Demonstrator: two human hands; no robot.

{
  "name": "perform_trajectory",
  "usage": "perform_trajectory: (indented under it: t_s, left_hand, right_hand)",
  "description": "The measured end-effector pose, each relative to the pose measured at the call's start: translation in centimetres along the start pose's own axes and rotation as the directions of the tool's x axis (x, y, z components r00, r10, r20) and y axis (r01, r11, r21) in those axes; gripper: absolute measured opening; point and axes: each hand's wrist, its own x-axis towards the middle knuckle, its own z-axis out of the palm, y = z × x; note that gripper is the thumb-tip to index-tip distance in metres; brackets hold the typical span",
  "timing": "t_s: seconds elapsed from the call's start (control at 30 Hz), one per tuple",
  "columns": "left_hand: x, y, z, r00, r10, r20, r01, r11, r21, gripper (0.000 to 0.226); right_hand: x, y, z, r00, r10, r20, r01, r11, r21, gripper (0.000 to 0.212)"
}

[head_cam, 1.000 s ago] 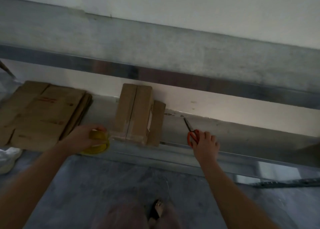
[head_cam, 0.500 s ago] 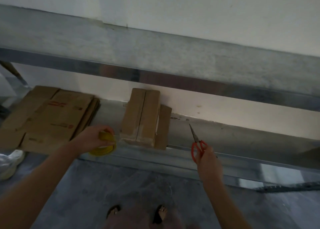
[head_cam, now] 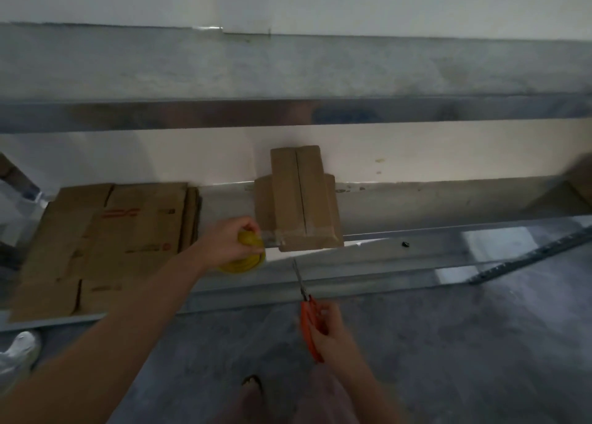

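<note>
My left hand [head_cam: 229, 242], fingers curled round the tape roll [head_cam: 248, 258], has drawn a strip [head_cam: 272, 238] off the front-left corner of the box [head_cam: 298, 199], and my right hand [head_cam: 331, 332] now grips the scissors [head_cam: 307, 314] below the box, ready to cut.

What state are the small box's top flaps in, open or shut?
Shut: on the small box the flaps meet along a middle seam, and clear tape crosses the near end.

Box [head_cam: 299, 199] on shelf [head_cam: 448, 206], flattened cartons [head_cam: 105, 241] left

Box [head_cam: 298, 199] blocks shelf [head_cam: 432, 206] ctr; R free.
</note>
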Motion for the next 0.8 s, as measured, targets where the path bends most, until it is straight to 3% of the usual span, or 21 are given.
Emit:
perform_trajectory:
  t_s: [0.2, 0.33, 0.6, 0.8]
  left_hand:
    - [0.5, -0.1, -0.5, 0.999, 0.041, 0.011, -0.041, 0.999, 0.027, 0.034]
    - [0.8, -0.2, -0.4, 0.999, 0.050, 0.010, -0.051, 0.997, 0.059, 0.036]
    - [1.0, -0.5, -0.3, 0.998, 0.065, 0.013, -0.066, 0.994, 0.086, 0.035]
    - [1.1, -0.4, -0.1, 0.998, 0.058, 0.014, -0.059, 0.994, 0.094, 0.036]
  right_hand:
    - [2.0, -1.0, 3.2, 0.981, 0.120, 0.151, -0.143, 0.977, 0.155, 0.029]
    - [3.3, -1.4, 4.1, 0.977, 0.064, 0.202, -0.108, 0.970, 0.216, 0.061]
    - [4.6, -2.2, 5.2, 0.975, 0.124, 0.186, -0.166, 0.960, 0.226, 0.024]
    - [4.9, -2.9, 5.2, 0.981, 0.096, 0.171, -0.144, 0.944, 0.297, 0.013]
